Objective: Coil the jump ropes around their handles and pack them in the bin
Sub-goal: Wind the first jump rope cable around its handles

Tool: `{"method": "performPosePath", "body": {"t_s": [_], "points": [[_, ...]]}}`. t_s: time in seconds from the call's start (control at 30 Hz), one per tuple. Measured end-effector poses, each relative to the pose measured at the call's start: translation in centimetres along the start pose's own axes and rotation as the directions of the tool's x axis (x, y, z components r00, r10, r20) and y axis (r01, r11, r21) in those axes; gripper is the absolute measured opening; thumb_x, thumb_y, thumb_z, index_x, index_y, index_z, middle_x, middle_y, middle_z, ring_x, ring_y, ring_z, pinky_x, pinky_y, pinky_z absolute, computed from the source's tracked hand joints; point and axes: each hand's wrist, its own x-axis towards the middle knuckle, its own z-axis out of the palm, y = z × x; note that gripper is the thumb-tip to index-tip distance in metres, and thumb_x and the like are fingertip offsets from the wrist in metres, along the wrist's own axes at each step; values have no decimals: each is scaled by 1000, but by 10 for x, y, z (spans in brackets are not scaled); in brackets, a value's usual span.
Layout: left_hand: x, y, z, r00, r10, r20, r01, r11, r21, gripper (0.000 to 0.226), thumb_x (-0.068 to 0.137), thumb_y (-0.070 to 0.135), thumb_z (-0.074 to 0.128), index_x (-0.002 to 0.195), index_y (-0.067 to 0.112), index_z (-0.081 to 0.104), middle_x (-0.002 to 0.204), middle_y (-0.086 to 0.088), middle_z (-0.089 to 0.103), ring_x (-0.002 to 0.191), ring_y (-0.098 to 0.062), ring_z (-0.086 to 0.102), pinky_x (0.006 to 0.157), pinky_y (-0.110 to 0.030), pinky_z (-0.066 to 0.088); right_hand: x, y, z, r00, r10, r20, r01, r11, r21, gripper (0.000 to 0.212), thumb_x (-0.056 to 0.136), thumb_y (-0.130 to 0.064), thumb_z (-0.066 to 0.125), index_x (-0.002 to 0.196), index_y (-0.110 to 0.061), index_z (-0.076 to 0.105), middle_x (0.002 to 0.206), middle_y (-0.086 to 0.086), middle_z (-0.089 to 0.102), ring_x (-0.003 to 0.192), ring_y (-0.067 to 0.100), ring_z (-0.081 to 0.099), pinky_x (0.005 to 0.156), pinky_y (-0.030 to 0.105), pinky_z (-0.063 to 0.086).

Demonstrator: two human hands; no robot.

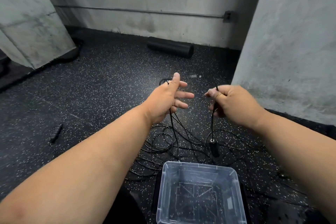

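Thin black jump ropes (164,143) lie tangled on the speckled floor just beyond a clear plastic bin (163,183), which holds nothing. My left hand (167,100) is raised with its fingers spread and a loop of rope draped over it by the thumb. My right hand (229,103) pinches a strand of rope, and a black handle (214,148) hangs from that strand above the tangle. Another black handle (56,132) lies alone on the floor to the left.
A black foam roller (170,47) lies against the back wall. Concrete columns (291,42) stand at the right and at the left. A dark lid or mat lies under the bin.
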Motion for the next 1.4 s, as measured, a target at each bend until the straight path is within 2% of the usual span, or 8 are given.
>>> {"method": "performPosePath", "body": {"t_s": [0.23, 0.4, 0.67, 0.8, 0.93, 1.1, 1.23, 1.4], "points": [[-12, -5, 22, 960, 5, 279, -78, 965, 250, 52, 96, 59, 69, 137, 29, 56, 119, 9, 78, 80, -11, 69, 60, -20, 48, -4, -30, 4, 993, -120, -4, 112, 919, 377, 36, 97, -47, 57, 106, -15, 72, 82, 17, 76, 64, 24, 69, 55, 28, 58], [-13, -4, 27, 959, -5, 284, -37, 989, 143, 28, 100, 14, 72, 122, 0, 60, 105, 0, 75, 92, -4, 67, 68, -20, 56, -10, -28, 8, 986, -152, 75, 126, 953, 275, 38, 99, -46, 55, 108, -14, 74, 91, 22, 75, 73, 28, 67, 72, 40, 59], [-14, 4, 28, 977, 12, 213, -61, 972, 226, 11, 106, 21, 65, 108, 14, 73, 79, 4, 69, 59, -2, 53, 53, -16, 42, -12, -12, 7, 986, -156, 50, 147, 978, 150, 34, 103, -53, 54, 109, -28, 77, 98, 0, 79, 88, 21, 72, 82, 39, 57], [-15, 24, 23, 980, 99, 174, -108, 993, 40, 17, 109, 19, 57, 106, 13, 72, 74, 5, 60, 55, -5, 39, 47, -15, 34, -9, -4, 13, 989, -11, 147, -21, 976, 215, 29, 101, -51, 47, 117, -39, 69, 102, -3, 75, 95, 19, 73, 82, 41, 56], [-19, 42, 25, 972, 140, 188, -81, 953, -291, 19, 110, 18, 53, 107, 12, 70, 73, 5, 58, 51, 0, 35, 47, -13, 25, -19, 15, 47, 830, 188, 525, -130, 981, -146, 36, 97, -43, 59, 133, -47, 56, 135, 7, 66, 114, 36, 65, 97, 57, 51], [-20, 49, 23, 981, 142, 136, -64, 884, -463, 19, 110, 18, 51, 108, 13, 69, 75, 3, 62, 54, -1, 41, 48, -12, 31, -37, 27, 66, 882, 179, 436, -51, 956, -290, 30, 108, -47, 45, 110, -29, 69, 95, -1, 73, 73, 21, 65, 75, 39, 57], [-19, 42, 6, 993, 109, 50, -83, 923, -375, 36, 99, 38, 61, 128, 16, 67, 111, -6, 75, 90, -14, 65, 87, -27, 53, -28, 13, 51, 964, 92, 249, -44, 981, -191, 36, 111, -38, 42, 97, -23, 71, 92, 2, 77, 72, 13, 70, 65, 28, 57], [-20, 11, -14, 949, -95, 302, 86, 995, 44, 60, 91, 40, 60, 150, 30, 53, 146, -3, 66, 134, -24, 59, 115, -49, 40, -21, -23, 24, 981, -82, 176, 68, 994, 85, 31, 112, -27, 42, 104, -13, 69, 93, 4, 79, 88, 11, 74, 80, 19, 54]]}}
